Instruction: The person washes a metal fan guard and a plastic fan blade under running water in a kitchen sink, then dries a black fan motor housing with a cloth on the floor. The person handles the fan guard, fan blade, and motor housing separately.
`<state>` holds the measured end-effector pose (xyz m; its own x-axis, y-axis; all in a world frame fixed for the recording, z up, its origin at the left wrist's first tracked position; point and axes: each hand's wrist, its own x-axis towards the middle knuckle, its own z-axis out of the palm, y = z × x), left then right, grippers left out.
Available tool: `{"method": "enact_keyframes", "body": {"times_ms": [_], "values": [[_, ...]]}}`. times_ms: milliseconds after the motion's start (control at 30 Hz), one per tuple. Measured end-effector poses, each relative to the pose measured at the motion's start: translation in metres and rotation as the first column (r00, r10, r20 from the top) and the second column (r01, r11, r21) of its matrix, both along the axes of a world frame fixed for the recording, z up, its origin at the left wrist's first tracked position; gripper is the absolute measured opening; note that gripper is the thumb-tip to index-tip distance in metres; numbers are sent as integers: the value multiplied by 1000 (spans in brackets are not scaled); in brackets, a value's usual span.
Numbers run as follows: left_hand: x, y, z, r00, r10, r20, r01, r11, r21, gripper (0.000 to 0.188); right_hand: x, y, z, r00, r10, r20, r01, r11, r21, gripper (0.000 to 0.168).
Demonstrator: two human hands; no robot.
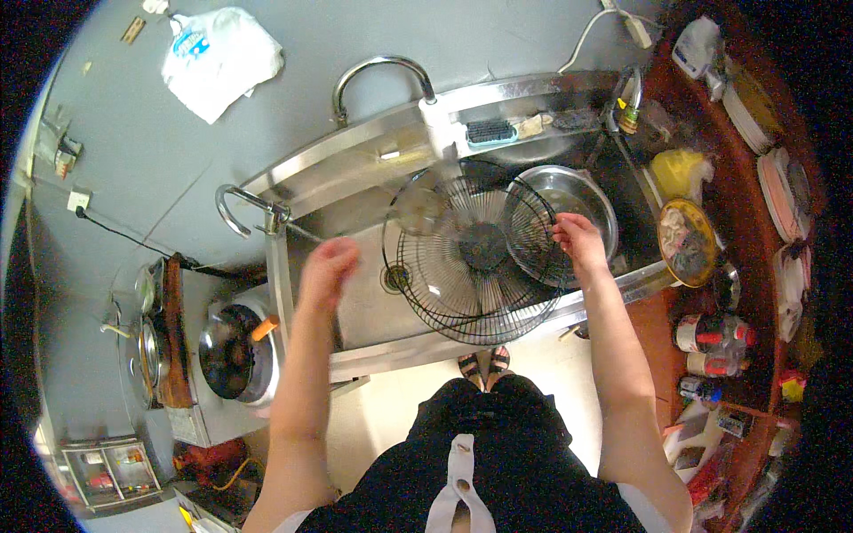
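Note:
A round black wire fan grille (483, 250) lies tilted over the stainless steel sink (363, 250), overlapping a metal basin (566, 206) on its right. My right hand (578, 236) grips the grille's right rim with the fingertips. My left hand (330, 266) is blurred and hangs over the sink's left part, apart from the grille; its fingers look curled, and whether they hold anything is not plain. A drain (396, 278) shows at the grille's left edge. Part of the grille's upper left is blurred.
Curved faucets (243, 206) stand at the left end and along the back (383, 63). A brush (492, 133) rests on the back ledge. A yellow bowl of scraps (686, 243) sits at the right. On the left is a wok (230, 353); bottles (713, 336) stand at the right.

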<state>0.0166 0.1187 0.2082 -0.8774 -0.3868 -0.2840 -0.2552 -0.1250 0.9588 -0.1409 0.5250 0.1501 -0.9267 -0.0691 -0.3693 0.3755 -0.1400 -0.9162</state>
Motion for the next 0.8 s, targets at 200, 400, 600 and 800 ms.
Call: {"method": "enact_keyframes", "body": {"times_ms": [200, 400, 600, 800], "values": [[32, -17, 105, 982, -139, -130, -51, 469, -882, 18, 23, 45, -32, 998, -60, 22, 58, 997, 59, 18], [24, 54, 61, 839, -540, 65, -43, -186, -982, 17, 39, 58, -57, 990, -118, 78, 111, 990, 92, 18], [-4, 111, 0, 777, -629, 17, -80, -126, -989, 13, 27, 76, -70, 982, -133, 137, 120, 988, 99, 14], [-21, 140, -35, 761, -644, 83, -26, -158, -987, 17, -1, 112, -109, 974, -87, 208, 42, 977, 209, 14]]}}
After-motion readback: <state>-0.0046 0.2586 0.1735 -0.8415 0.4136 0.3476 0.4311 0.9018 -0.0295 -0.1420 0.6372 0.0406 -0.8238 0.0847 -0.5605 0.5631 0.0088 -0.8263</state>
